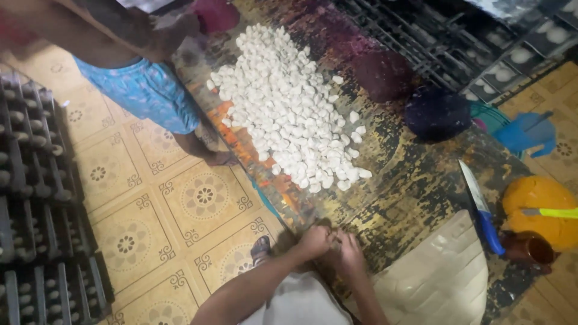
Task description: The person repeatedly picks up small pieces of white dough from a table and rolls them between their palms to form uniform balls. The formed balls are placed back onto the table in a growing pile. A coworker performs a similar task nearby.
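Two hands, left (314, 242) and right (351, 256), are pressed together at the mat's (415, 186) near edge; grasp not discernible. White lumps (289, 108) are heaped mid-mat; knife (481, 207) lies right.

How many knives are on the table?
2. A blue-handled knife with a long steel blade lies at the table's right edge; a yellow-handled knife rests across the round orange lump. Others may be hidden.
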